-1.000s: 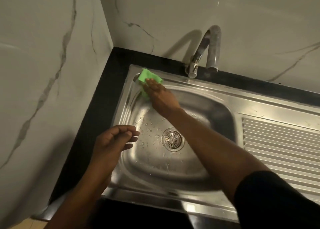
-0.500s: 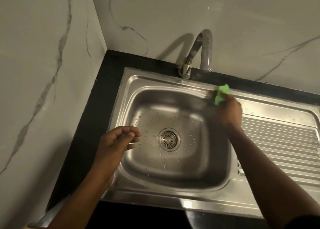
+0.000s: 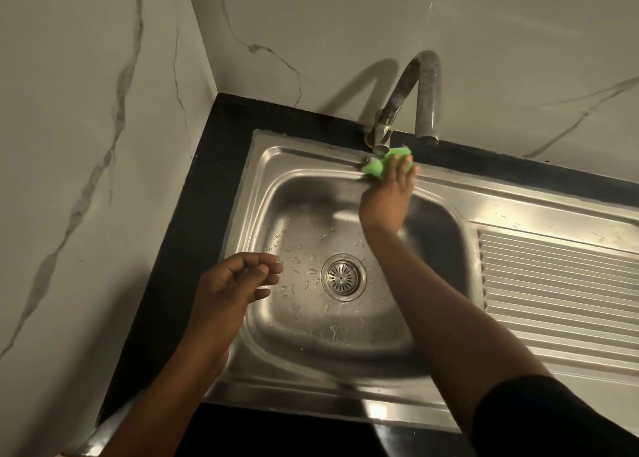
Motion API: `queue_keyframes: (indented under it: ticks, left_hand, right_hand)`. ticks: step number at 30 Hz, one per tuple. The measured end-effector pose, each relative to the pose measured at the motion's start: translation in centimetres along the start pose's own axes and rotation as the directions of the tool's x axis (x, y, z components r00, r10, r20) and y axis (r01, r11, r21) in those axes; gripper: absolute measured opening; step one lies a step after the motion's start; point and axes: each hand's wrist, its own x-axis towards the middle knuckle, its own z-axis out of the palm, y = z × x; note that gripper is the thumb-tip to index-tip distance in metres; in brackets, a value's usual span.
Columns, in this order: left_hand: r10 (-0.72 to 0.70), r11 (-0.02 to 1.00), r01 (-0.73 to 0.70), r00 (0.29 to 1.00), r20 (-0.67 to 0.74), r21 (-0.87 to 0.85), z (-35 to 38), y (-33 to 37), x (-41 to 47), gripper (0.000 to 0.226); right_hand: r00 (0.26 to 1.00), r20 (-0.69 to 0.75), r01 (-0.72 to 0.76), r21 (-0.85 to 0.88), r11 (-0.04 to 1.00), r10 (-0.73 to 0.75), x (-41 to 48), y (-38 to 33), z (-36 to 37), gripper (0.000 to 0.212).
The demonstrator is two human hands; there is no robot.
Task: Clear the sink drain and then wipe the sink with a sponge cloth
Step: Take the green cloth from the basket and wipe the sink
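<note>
- Our right hand [image 3: 386, 199] pressed the crumpled green sponge cloth [image 3: 374, 169] with straight fingers onto the steel sink's [image 3: 304, 154] back rim, at 12 o'clock from the round slotted drain [image 3: 343, 277].
- Our left hand [image 3: 231, 285] hovered at 9 o'clock, fingers loosely curled, holding nothing.
- Droplets [image 3: 311, 271] beaded the smooth basin.

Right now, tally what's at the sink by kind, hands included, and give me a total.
Hands: 2 (left hand, right hand)
Green sponge cloth: 1
Steel fixtures: 3 (sink, faucet, drain strainer)
Total: 6
</note>
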Motion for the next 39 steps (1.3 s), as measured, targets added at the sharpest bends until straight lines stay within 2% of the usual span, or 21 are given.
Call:
queue_keyframes:
  ticks: [4, 6, 7, 9, 13, 15, 17, 18, 20, 21, 22, 24, 25, 26, 29, 31, 36, 39]
  left_hand:
    - [0.003, 1.000, -0.003, 1.000, -0.009, 0.019, 0.3, 0.0, 0.1, 0.025]
    - [0.008, 1.000, -0.008, 1.000, -0.017, 0.020, 0.6, 0.1, 0.1, 0.025]
    - [0.010, 1.000, -0.010, 1.000, -0.023, 0.020, 0.7, 0.2, 0.1, 0.025]
    - [0.020, 0.999, -0.019, 0.999, -0.040, 0.026, 0.9, 0.4, 0.0, 0.025]
    - [0.054, 0.998, -0.054, 0.997, -0.046, -0.007, 0.6, 0.7, -0.2, 0.031]
    - [0.047, 0.999, -0.048, 0.998, -0.048, -0.026, 0.6, 0.7, -0.2, 0.032]
    - [0.034, 0.999, -0.036, 0.998, -0.045, -0.035, 0.9, 0.5, -0.3, 0.030]
    - [0.029, 0.999, -0.030, 0.999, -0.042, -0.042, 1.0, 0.5, -0.3, 0.027]
    - [0.022, 0.998, -0.024, 0.999, -0.033, -0.050, 1.3, 0.4, -0.4, 0.023]
    - [0.022, 0.998, -0.024, 0.999, -0.028, -0.050, 1.4, 0.4, -0.5, 0.022]
    - [0.023, 0.999, -0.024, 0.999, -0.024, -0.047, 1.5, 0.4, -0.6, 0.022]
    - [0.019, 0.999, -0.020, 1.000, -0.019, -0.036, 1.6, 0.4, -0.8, 0.022]
    - [0.015, 0.999, -0.016, 1.000, -0.019, -0.031, 1.5, 0.4, -0.9, 0.022]
    - [0.013, 1.000, -0.013, 1.000, -0.018, -0.028, 1.4, 0.4, -0.9, 0.022]
    - [0.008, 1.000, -0.008, 1.000, -0.019, -0.025, 0.9, 0.2, -1.0, 0.021]
    - [0.000, 1.000, -0.001, 0.999, -0.033, -0.031, 0.3, 0.0, -1.1, 0.020]
    - [-0.023, 1.000, 0.022, 0.997, -0.069, -0.016, -0.8, -0.6, -1.4, 0.019]
    - [-0.031, 1.000, 0.031, 0.996, -0.079, -0.003, -1.3, -0.7, -1.5, 0.022]
  right_hand:
    - [0.998, 0.029, 0.051, 0.098, 0.994, -0.054, -2.2, -4.3, 2.7, 0.082]
    - [0.967, 0.113, 0.213, 0.150, 0.966, -0.231, -4.1, -6.3, 4.0, 0.080]
    - [0.922, 0.176, 0.315, 0.171, 0.934, -0.344, -5.3, -7.5, 4.7, 0.077]
    - [0.861, 0.271, 0.377, 0.227, 0.898, -0.430, -7.1, -10.1, 5.8, 0.070]
    - [0.848, 0.415, 0.093, 0.495, 0.864, -0.329, -6.0, -11.9, 2.8, 0.047]
    - [0.788, 0.554, -0.197, 0.640, 0.743, -0.269, -5.1, -10.4, 0.2, 0.039]
    - [0.700, 0.685, -0.492, 0.668, 0.558, -0.202, -4.7, -8.2, -2.0, 0.035]
    - [0.690, 0.708, -0.568, 0.659, 0.493, -0.150, -4.5, -6.8, -3.0, 0.034]
    - [0.749, 0.662, -0.618, 0.683, 0.388, 0.027, -3.7, -4.0, -4.6, 0.033]
    - [0.796, 0.586, -0.597, 0.716, 0.362, 0.153, -3.3, -2.6, -5.4, 0.034]
    - [0.844, 0.458, -0.536, 0.742, 0.402, 0.281, -2.8, -1.2, -6.0, 0.034]
    - [0.886, 0.095, -0.399, 0.655, 0.642, 0.454, -2.1, 1.4, -6.7, 0.037]
    - [0.884, -0.035, -0.367, 0.568, 0.737, 0.466, -1.7, 2.2, -6.7, 0.039]
    - [0.887, -0.086, -0.351, 0.511, 0.785, 0.453, -1.5, 2.5, -6.5, 0.041]
    - [0.957, -0.039, -0.261, 0.322, 0.910, 0.288, -1.7, 1.5, -4.1, 0.048]
    - [0.979, -0.007, -0.198, 0.202, 0.959, 0.204, -2.6, -0.3, -2.2, 0.049]
    - [0.992, 0.038, -0.126, 0.163, 0.979, 0.121, -4.3, -4.8, 0.8, 0.058]
    - [0.980, 0.160, 0.100, 0.134, 0.986, -0.121, -6.2, -7.8, 2.4, 0.059]
